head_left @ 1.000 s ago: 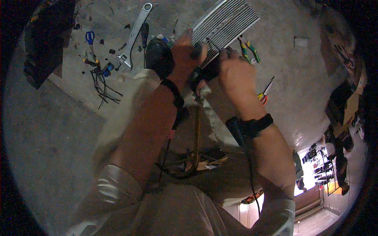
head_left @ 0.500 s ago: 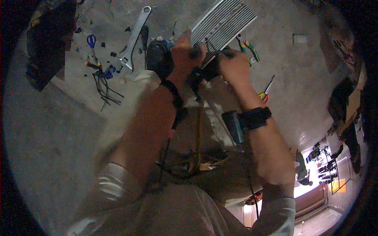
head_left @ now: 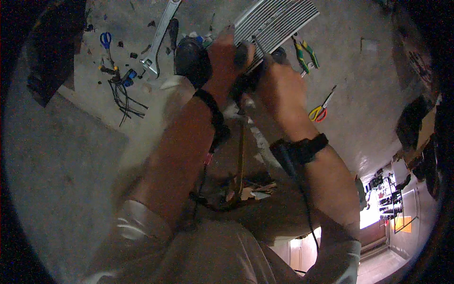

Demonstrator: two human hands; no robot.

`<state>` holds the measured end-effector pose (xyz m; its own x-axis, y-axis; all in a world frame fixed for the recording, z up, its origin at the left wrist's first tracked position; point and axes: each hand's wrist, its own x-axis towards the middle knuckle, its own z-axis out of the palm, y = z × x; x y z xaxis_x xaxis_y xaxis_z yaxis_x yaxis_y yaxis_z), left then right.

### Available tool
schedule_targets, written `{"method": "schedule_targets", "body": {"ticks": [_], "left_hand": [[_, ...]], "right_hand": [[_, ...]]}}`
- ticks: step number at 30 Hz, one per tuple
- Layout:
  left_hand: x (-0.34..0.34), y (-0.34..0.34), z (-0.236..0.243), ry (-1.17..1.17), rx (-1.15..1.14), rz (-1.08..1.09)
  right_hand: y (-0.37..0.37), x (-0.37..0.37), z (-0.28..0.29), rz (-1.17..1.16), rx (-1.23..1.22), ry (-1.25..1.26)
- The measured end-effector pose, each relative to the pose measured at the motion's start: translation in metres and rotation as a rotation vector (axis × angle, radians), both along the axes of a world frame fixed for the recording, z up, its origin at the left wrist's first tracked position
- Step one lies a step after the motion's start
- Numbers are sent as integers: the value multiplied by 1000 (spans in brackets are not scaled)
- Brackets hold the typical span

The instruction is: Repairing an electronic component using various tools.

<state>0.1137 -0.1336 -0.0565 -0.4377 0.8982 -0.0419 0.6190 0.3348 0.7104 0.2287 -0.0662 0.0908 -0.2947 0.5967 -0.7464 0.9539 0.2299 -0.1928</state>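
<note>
A silver slatted metal panel (head_left: 288,21) extends away from my hands at the top of the view. My left hand (head_left: 224,54) is closed at its near left edge, with thumb and fingers bent; its exact hold is partly hidden in shadow. My right hand (head_left: 283,85) is closed around a thin dark rod-like tool (head_left: 260,45), whose far end lies over the slats. The kind of tool cannot be made out. Dark parts below the panel, between my hands, are too dim to name.
Left on the floor are an adjustable wrench (head_left: 161,38), a dark-handled screwdriver (head_left: 173,35), blue-handled scissors (head_left: 106,40) and black cables (head_left: 124,102). Green-handled pliers (head_left: 305,54) and yellow-red scissors (head_left: 320,111) lie at right. A dark shoe (head_left: 191,59) is beside my left hand.
The view has shifted slightly, so the floor tools sit higher in it. My right hand has turned a little and stays closed on the thin tool; my left hand remains by the panel.
</note>
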Motion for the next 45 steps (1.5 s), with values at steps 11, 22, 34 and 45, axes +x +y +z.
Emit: {"method": "schedule_targets", "body": {"ticks": [11, 22, 34, 45], "left_hand": [[-2, 2, -3, -46, -52, -24], [1, 1, 2, -10, -64, -19], [2, -1, -1, -16, 82, -13], [-2, -1, 2, 53, 92, -30]], "right_hand": [[19, 22, -18, -471, -25, 163], [-9, 3, -4, 91, 68, -31], [14, 8, -11, -339, 57, 85], [10, 0, 6, 192, 49, -61]]}}
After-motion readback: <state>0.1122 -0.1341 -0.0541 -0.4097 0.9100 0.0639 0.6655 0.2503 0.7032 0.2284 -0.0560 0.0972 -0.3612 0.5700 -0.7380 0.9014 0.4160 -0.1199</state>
